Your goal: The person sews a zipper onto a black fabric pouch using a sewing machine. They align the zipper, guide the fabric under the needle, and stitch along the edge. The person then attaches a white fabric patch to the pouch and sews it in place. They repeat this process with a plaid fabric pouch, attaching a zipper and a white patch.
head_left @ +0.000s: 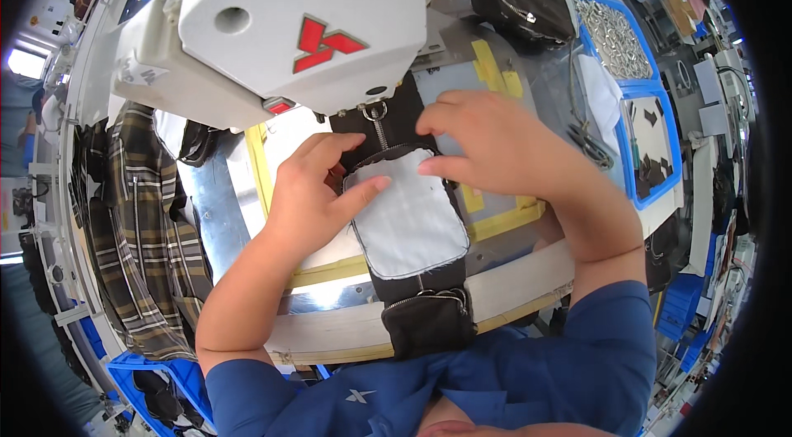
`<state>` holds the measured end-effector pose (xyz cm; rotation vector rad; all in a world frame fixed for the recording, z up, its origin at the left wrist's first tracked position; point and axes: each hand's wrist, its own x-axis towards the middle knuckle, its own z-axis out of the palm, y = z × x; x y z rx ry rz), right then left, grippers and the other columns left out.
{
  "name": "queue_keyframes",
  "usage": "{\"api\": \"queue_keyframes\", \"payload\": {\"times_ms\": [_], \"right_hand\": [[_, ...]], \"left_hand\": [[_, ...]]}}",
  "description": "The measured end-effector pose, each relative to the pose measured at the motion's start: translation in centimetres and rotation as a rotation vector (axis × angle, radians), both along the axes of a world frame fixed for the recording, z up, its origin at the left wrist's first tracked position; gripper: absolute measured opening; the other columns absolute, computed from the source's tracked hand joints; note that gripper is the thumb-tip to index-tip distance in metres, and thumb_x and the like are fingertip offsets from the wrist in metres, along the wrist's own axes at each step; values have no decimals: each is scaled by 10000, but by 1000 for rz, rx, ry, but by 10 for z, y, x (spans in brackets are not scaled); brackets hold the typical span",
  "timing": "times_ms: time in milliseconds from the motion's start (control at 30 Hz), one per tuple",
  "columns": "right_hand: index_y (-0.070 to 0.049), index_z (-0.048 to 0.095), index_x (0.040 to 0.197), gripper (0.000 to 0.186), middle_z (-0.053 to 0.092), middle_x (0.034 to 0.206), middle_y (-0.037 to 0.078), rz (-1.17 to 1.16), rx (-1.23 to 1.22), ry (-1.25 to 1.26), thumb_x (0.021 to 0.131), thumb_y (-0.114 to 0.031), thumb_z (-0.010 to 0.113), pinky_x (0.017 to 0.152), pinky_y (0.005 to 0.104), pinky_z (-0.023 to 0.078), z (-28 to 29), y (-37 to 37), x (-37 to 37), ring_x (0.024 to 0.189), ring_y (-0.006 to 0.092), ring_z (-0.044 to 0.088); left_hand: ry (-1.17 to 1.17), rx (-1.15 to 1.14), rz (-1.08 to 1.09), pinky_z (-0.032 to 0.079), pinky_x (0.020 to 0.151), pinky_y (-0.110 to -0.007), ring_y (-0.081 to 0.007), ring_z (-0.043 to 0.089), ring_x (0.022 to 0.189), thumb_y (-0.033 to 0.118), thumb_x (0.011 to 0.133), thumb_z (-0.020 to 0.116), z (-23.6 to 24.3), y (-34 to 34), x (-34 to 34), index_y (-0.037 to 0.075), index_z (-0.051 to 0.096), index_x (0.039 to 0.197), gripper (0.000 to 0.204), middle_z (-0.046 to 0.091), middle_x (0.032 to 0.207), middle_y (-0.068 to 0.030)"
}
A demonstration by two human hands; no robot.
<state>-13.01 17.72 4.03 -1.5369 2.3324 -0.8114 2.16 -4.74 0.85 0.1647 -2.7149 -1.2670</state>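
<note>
A black fabric strip (pixel 402 103) with a metal zipper and ring pull runs toward me under the machine head. On top of it lies a white lining piece (pixel 410 221) with rounded corners and a dark stitched edge. At its left edge is my left hand (pixel 316 187), thumb resting on the white lining and index finger stretched over the black fabric, the two apart. My right hand (pixel 488 143) is at the upper right edge, with thumb and index finger also apart at the fabric. A black zippered pouch (pixel 427 323) hangs at the strip's near end, over the table edge.
The white sewing machine head (pixel 272 4) looms just beyond my hands. Plaid fabric pieces (pixel 148 231) with zippers lie on the left. At right stand blue trays (pixel 615 37) of metal parts, near a black pouch (pixel 524 7). A blue bin (pixel 161 383) sits lower left.
</note>
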Motion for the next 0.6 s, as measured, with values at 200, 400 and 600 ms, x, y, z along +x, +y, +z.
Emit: {"api": "queue_keyframes", "payload": {"times_ms": [200,400,600], "right_hand": [[-56,699,1025,171,677,965,116,64,-27,-31,897,-144,770,769,469,534,-27,-16,5,907,362,672],[-66,709,1008,145,666,960,93,29,-280,-75,895,-119,782,747,455,549,-13,-21,22,875,343,681],[-58,761,1031,189,721,953,88,40,-341,-93,851,-39,816,668,367,556,-23,-22,29,804,280,707]], "left_hand": [[109,-182,-69,590,744,-364,-293,714,829,47,871,819,-14,-4,4,11,767,1012,155,732,957,-129],[471,-206,-29,597,763,-371,-305,741,875,-45,867,777,-14,-7,5,9,696,964,137,754,943,-140],[333,84,-50,567,699,-310,-218,713,786,-58,897,740,-12,-3,16,-3,706,1052,168,754,950,-141]]}}
